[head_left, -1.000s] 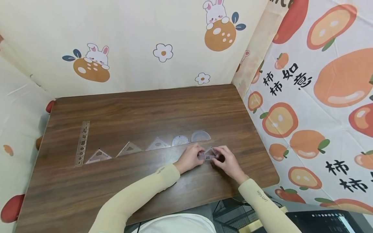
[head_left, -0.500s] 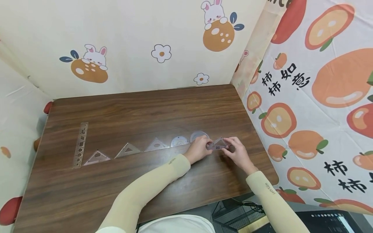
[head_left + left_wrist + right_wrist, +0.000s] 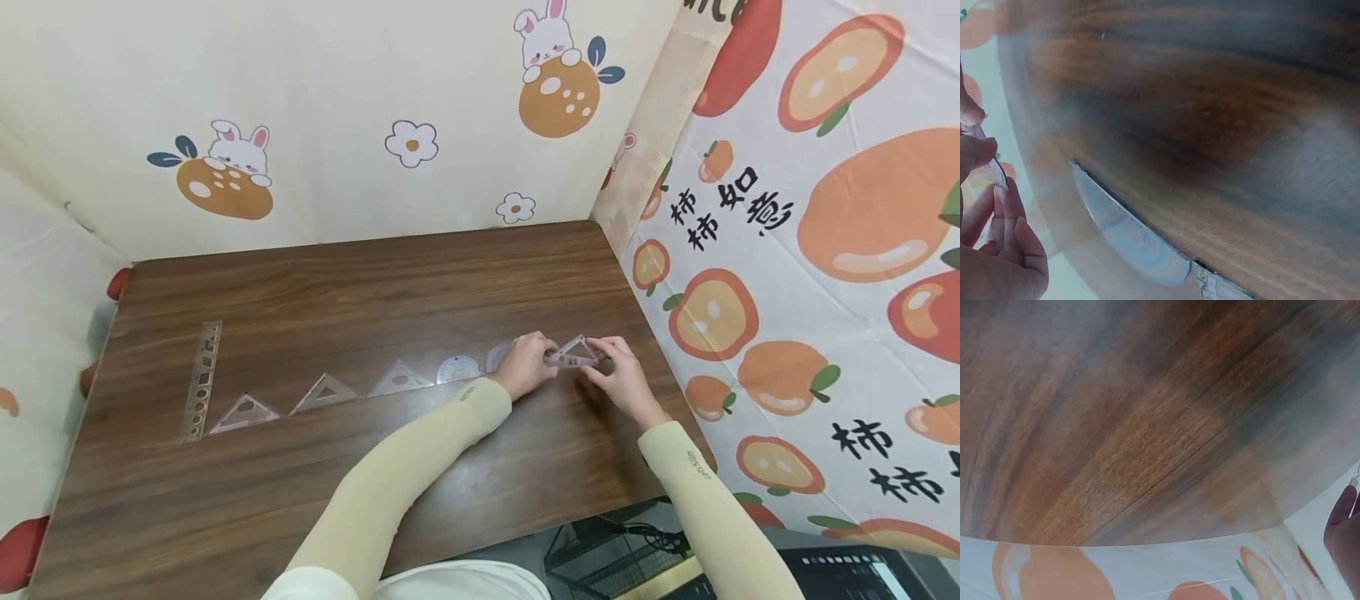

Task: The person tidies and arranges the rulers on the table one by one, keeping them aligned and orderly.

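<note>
A clear triangular set square (image 3: 572, 362) is held above the right part of the table, in the head view. My left hand (image 3: 527, 364) pinches its left corner, while the thumb and fingers of my right hand (image 3: 624, 382) pinch the right corner. Beside the left hand lies a clear protractor (image 3: 494, 357), partly covered by that hand; the left wrist view shows its half-disc (image 3: 1135, 234) on the wood. Another protractor (image 3: 458, 369) lies to its left. The right wrist view catches only a few fingers (image 3: 1342, 509) at its right edge.
Farther left along the brown table (image 3: 360, 292) lie several clear set squares in a row, among them one with a cut-out (image 3: 326, 402). A long ruler with holes (image 3: 194, 383) ends the row. Patterned cloth (image 3: 712, 312) hangs along the right table edge.
Both hands have moved right and farther from the body, carrying the set square with them. The left hand now covers much of the right-hand protractor, which lay uncovered before.
</note>
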A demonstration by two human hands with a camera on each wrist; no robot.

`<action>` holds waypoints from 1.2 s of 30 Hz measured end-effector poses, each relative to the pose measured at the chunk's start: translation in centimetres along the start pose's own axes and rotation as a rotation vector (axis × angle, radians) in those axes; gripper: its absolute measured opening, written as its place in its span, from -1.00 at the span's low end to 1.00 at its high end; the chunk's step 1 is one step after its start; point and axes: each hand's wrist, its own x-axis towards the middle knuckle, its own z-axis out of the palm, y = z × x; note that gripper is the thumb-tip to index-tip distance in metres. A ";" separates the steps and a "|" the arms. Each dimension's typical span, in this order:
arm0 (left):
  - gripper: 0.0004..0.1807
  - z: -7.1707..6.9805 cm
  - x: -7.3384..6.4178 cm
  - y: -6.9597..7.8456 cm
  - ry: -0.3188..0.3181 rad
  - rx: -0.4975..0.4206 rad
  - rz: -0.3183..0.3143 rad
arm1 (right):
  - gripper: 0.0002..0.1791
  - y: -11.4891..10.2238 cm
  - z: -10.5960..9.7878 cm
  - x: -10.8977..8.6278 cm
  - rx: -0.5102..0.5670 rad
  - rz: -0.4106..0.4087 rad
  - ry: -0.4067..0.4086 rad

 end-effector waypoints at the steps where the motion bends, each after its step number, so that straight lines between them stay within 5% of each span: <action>1: -0.66 0.1 0.2 0.0 0.001 0.002 -0.001 | -0.50 0.1 0.0 0.1 0.000 0.014 0.003; 10: -0.63 0.4 1.6 -0.5 0.024 -0.026 0.002 | -0.50 1.3 0.2 1.2 -0.019 0.139 -0.032; 19: -0.48 0.7 2.2 -1.1 -0.096 -0.186 0.002 | -0.52 2.0 -0.1 1.9 -0.020 0.222 -0.061; 26: -0.34 1.2 2.3 -1.8 -0.148 -0.163 0.010 | -0.51 2.7 0.0 2.4 -0.013 0.286 -0.095; 36: -0.06 1.3 2.3 -2.8 -0.220 -0.087 0.024 | -0.55 3.8 0.3 2.8 -0.057 0.246 -0.117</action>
